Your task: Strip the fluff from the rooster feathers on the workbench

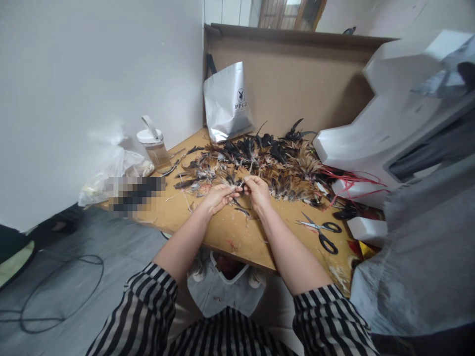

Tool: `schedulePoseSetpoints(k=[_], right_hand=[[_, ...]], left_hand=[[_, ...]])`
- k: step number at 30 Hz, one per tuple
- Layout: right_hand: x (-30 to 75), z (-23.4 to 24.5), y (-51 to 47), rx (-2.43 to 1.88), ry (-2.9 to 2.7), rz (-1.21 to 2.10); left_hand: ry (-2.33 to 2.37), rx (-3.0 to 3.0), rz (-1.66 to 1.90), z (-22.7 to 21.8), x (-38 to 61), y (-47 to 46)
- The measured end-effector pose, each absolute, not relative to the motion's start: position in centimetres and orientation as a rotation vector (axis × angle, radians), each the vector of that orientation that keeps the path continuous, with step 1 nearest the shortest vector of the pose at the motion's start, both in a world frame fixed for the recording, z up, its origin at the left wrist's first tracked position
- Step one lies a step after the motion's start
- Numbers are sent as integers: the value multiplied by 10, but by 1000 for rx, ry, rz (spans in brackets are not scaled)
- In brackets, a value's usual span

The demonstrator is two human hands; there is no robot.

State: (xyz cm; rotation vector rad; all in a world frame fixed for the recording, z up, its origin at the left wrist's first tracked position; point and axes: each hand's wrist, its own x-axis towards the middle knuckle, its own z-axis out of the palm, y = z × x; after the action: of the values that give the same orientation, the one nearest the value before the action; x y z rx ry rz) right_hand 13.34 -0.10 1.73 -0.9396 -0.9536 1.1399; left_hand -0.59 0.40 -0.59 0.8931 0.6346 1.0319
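Nearest me, my striped sleeves [148, 306] frame the view. Over the front part of the worktop [230, 235], my left hand [218, 198] and right hand [259, 193] meet. The fingers [230, 192] of both are pinched shut on a small dark feather [240, 187] held between them. Scissors [322, 233] lie to the right, blades slightly apart. Just beyond the hands spreads a pile of feathers [278, 163], black and tan. Farther back stand a lidded jar [154, 144] at left and a silver bag [227, 101] leaning against cardboard [297, 74].
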Motion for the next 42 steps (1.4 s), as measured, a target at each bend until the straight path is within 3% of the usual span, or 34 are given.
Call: schedulePoseSetpoints(k=[13,33,42], right_hand=[[139,21,-6,-783,-1044,1592],[130,16,-6,-1070,-1227,1120],[139,12,-3,-1010,-1155,1391]], left_hand=[[476,696,1007,-2,-11,5],[780,1047,1031,-3,-2,0],[814,1263,984,-1,-2,-2]])
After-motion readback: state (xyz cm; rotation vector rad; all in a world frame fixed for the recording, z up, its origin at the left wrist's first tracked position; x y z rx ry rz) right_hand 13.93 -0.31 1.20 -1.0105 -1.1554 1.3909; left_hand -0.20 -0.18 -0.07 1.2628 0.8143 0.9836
